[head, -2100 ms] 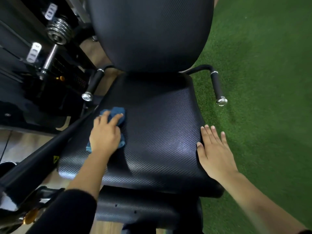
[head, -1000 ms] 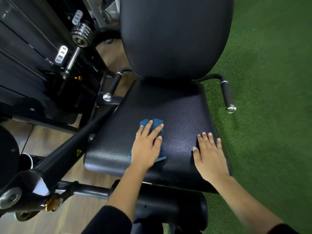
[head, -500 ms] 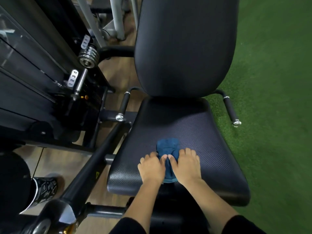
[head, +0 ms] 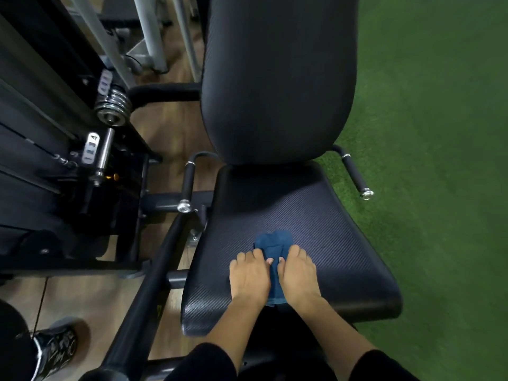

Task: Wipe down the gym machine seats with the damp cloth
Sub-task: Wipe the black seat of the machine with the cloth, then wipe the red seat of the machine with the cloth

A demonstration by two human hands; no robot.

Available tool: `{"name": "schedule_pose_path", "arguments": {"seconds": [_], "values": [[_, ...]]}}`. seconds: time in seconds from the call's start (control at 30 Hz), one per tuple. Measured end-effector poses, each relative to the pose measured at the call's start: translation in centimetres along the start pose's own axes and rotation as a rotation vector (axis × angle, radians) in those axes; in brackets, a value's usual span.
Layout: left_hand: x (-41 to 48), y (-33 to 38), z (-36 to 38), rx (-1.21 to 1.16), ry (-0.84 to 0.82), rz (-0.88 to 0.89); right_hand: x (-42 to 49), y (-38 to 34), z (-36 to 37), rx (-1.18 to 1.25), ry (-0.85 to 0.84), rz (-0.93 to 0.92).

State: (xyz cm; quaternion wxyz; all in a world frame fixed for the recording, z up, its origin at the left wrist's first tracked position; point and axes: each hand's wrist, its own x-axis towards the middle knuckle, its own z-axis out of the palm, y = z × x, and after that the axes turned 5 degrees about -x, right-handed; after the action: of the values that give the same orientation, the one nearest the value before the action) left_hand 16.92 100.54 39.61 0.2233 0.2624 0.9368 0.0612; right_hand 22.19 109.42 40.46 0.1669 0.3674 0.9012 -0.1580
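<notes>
Between turf (head: 439,133) and wood floor (head: 170,133) — a black seat (head: 330,243) bears the cloth (head: 273,240).

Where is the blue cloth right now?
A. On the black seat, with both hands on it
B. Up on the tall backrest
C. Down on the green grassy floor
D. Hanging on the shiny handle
A: the folded blue cloth lies on the black textured seat cushion, with the left hand and the right hand holding it from either side.
</notes>
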Motion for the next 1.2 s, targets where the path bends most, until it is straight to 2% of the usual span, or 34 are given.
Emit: {"name": "schedule_pose_path", "arguments": {"seconds": [0.17, 0.27, 0.57, 0.77, 0.93, 1.2], "values": [[-1.4, -0.5, -0.5, -0.022, 0.026, 0.004, -1.5, -0.8, -1.4, 0.045, 0.006, 0.0], [-3.1, -1.0, -1.9, -0.025, 0.045, 0.015, -3.6, -1.6, -2.7, 0.193, -0.033, -0.017], [-10.2, -3.4, -4.2, -0.077, 0.289, -0.116, -10.0, -3.5, -4.7, 0.324, -0.001, -0.334], [-19.1, -3.0, -3.8, -0.057, 0.361, -0.298, -16.4, -2.4, -3.7, 0.37, -0.047, -0.509], [-28.5, -1.6, 0.0, -0.191, 0.437, -0.485, -23.7, 0.4, -1.5, 0.338, -0.102, -0.712], [-46.9, -2.1, 6.6, -0.255, 0.476, -0.898, -38.6, 1.8, 4.5, 0.198, -0.293, -1.027]]}}
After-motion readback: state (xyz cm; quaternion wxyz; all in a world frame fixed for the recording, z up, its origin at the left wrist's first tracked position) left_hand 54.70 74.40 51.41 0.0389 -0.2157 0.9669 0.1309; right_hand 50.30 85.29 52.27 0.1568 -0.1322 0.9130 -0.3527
